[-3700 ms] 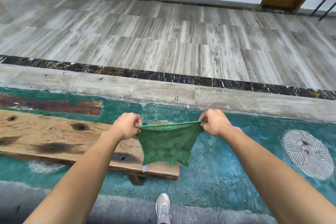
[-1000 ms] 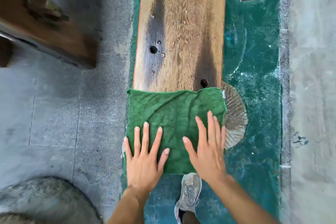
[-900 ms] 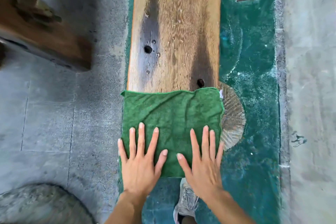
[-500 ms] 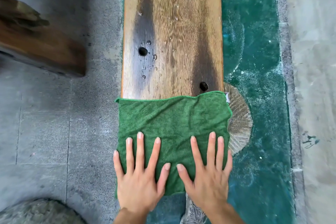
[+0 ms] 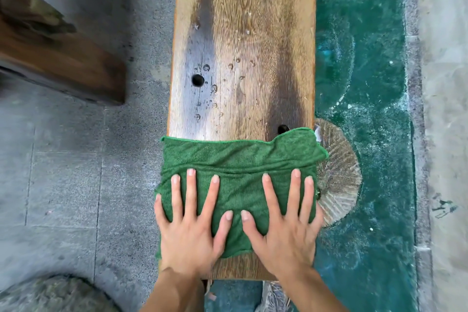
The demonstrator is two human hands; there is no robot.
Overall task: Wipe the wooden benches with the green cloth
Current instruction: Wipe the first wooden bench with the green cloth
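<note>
A long wooden bench runs away from me up the middle of the view, with dark streaks, two small holes and water drops on its top. The green cloth lies spread across its near part, wrinkled into a fold ahead of my fingers. My left hand and my right hand press flat on the cloth side by side, fingers spread, not gripping it. A strip of bare wood shows just behind the cloth at the bench's near end.
A second, darker wooden bench stands to the left on grey paving. A ribbed round stone disc is set in the green floor right of the cloth. My shoe is under the bench end, and a rough rock lies at the bottom left.
Earlier I held the cloth up by two corners. It then lay over the bench's near end; both flat hands have pushed it forward, bunching it and uncovering the end of the wood.
</note>
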